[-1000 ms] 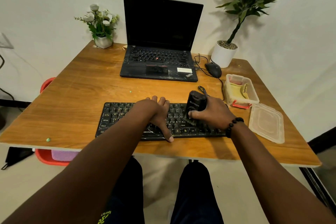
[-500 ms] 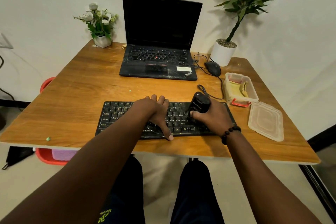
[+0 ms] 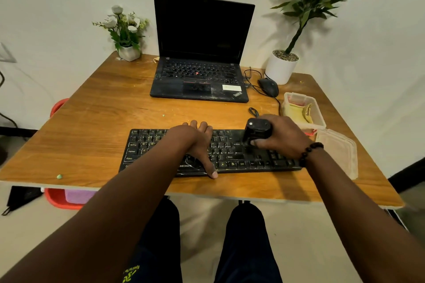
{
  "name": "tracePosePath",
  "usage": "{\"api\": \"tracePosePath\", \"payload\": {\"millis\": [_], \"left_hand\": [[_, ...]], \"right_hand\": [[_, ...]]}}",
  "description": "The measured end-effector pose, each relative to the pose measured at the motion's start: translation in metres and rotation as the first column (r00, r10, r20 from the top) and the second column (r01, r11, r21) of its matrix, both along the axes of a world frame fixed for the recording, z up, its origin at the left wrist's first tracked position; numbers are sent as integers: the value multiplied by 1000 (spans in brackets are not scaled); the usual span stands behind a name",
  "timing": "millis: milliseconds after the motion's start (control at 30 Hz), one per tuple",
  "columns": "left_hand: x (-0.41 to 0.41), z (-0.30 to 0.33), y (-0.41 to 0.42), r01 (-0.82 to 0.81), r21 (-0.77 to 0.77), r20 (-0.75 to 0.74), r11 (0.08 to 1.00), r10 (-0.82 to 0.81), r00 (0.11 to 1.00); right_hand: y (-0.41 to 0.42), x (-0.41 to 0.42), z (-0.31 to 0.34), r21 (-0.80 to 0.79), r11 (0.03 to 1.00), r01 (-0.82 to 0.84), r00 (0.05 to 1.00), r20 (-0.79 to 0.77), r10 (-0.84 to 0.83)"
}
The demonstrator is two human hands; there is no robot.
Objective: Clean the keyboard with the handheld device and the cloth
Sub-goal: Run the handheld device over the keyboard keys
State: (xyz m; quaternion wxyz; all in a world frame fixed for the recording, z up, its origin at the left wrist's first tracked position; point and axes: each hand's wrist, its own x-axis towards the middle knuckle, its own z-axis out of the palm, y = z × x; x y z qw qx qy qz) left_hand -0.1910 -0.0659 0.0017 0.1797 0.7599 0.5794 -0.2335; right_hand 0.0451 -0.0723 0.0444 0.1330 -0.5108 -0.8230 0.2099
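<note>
The black keyboard (image 3: pixel 161 151) lies flat near the front edge of the wooden table (image 3: pixel 92 122), long side parallel to that edge; its keys show pale specks and dust; the handheld device (image 3: pixel 255 132), a short black cylinder-like unit, stands tilted on the right-hand section of the keys, its lower end touching them; a thin black cord loop (image 3: pixel 253 112) lies on the table just behind it; the right hand (image 3: pixel 281 136) grips the device, fingers curled round its far side and thumb pressed on its near lower face; a dark bead bracelet (image 3: pixel 309 151) sits on that wrist; the left hand (image 3: pixel 197 142) rests flat on the middle of the keyboard, fingers straight and extended over the far rows, thumb stretched toward the front edge, holding nothing; to the right of the keyboard, an open clear plastic box (image 3: pixel 319 119) holds a folded yellow cloth (image 3: pixel 299 111); its clear lid (image 3: pixel 338 151) lies just beside it, nearer the front; behind the keyboard, well apart, an open black laptop (image 3: pixel 202 48) with dark screen; a black wired mouse (image 3: pixel 268 87) lies to its right; a white pot with a tall green plant (image 3: pixel 281 68) stands at the far right corner; a small white pot of pale flowers (image 3: pixel 125 30) stands at the far left; a small green crumb (image 3: pixel 59 176) lies near the front left edge; a red tub (image 3: pixel 59 197) shows below the table on the left
</note>
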Motion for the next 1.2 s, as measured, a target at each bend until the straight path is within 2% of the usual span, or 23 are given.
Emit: {"api": "tracePosePath", "payload": {"millis": [67,133,267,400,500,667,700,833,933,1000,1067,1133,1200], "left_hand": [[0,0,-1,8,7,-2,1000,-8,1000],[-1,0,-2,10,15,6,1000,-10,1000],[0,0,-1,-6,4,12,1000,6,1000],[0,0,0,-1,10,6,1000,1,1000],[-1,-1,-1,5,13,7,1000,-6,1000],[-1,-2,-1,-3,9,10,1000,3,1000],[-1,-2,-1,0,12,7,1000,0,1000],[-1,-2,-2,2,18,16,1000,-2,1000],[-1,-3,0,-6,9,12,1000,6,1000],[-1,-4,1,1,7,3,1000,-1,1000],[-1,-4,1,1,7,2,1000,-1,1000],[-1,-3,1,-4,8,5,1000,4,1000],[-1,-2,0,-2,4,5,1000,2,1000]], "right_hand": [[-8,-8,-8,-47,994,-99,995,-4,99],[-10,-10,-12,-43,982,-185,981,56,187],[7,2,1,10,972,-236,947,225,228],[3,-11,6,-15,978,-210,973,91,210],[-2,-23,-2,-58,968,-243,964,96,247],[13,-16,8,-25,961,-277,893,363,267],[14,-16,10,0,962,-273,893,371,253],[7,-22,7,-41,962,-269,945,183,272],[10,-21,1,16,948,-317,903,309,297],[16,-17,4,82,952,-296,891,384,244],[18,-14,5,96,971,-219,945,270,187],[11,-16,3,40,983,-178,975,139,171],[5,-21,-6,27,980,-197,969,160,191]]}}
